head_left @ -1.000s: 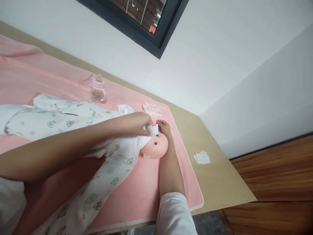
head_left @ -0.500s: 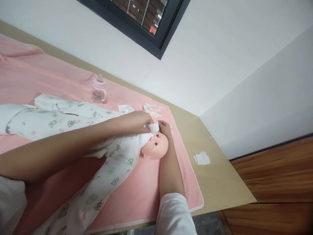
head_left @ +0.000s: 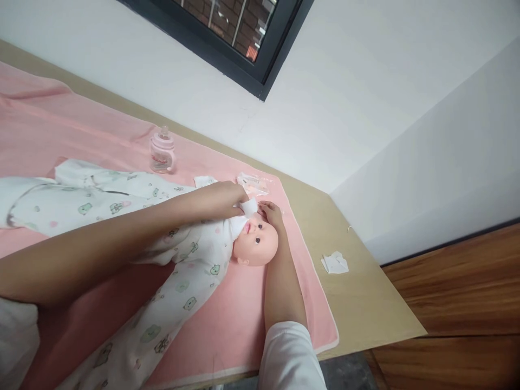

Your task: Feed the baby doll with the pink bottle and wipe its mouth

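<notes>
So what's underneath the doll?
The doll lies on a pink towel spread over a wooden table. The right hand rests by its head. The towel directly beneath the body is hidden.

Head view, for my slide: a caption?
Left hand presses a white wipe beside a doll's face; right hand touches its head.
</notes>
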A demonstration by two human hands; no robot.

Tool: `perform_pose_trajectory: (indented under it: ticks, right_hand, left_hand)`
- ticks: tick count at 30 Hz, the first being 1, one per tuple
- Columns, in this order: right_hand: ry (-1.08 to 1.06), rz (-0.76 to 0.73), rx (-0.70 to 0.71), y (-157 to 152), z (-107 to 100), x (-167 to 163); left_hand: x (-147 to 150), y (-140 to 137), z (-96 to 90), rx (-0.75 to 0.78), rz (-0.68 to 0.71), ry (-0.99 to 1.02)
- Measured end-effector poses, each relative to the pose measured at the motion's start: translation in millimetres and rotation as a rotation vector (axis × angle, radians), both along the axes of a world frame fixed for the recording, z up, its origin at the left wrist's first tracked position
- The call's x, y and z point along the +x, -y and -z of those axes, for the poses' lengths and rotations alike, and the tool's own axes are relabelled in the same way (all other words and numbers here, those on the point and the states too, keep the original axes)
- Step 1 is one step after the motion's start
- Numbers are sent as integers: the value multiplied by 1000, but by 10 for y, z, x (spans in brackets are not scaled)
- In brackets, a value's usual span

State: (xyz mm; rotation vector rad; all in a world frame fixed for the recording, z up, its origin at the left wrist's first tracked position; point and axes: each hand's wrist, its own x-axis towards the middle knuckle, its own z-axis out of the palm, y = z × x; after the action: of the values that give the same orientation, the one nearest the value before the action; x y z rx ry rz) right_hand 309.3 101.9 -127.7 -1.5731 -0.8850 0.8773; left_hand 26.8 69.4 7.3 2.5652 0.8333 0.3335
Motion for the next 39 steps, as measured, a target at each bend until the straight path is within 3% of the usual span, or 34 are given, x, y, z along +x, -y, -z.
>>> perform_pose_trajectory:
  ticks: [6,10,13,16,20,23,26,31,39]
  right_hand:
    - [-18,-6,5,7,-33,-1]
    - [-18,-40,8,76,-92,-42]
    - [-11,-68,17,121,-205,-70]
    - [65,-75,63,165,-439,-74]
    - [221,-130,218,285,-916,-142]
    - [314,-299,352,438,-1268,-352]
    - [415,-508,454,589,-1491,-677]
    - [530,-665,508,688,-1551,-1119]
    - [607,-565,532,761,-1551,-1277]
  left_hand:
    - [-120,-113,-38,52,-18,135]
    - [-261,-252,-63,162,-92,316]
    - [-364,-313,-127,228,-144,346]
    - [-431,-307,-208,216,-175,279]
    - [-442,-262,-254,113,-151,245]
    - [-413,-248,-232,109,-118,252]
    - [-393,-247,-212,104,-66,252]
    - [-434,-241,-264,87,-54,264]
    - [-553,-254,-351,61,-35,312]
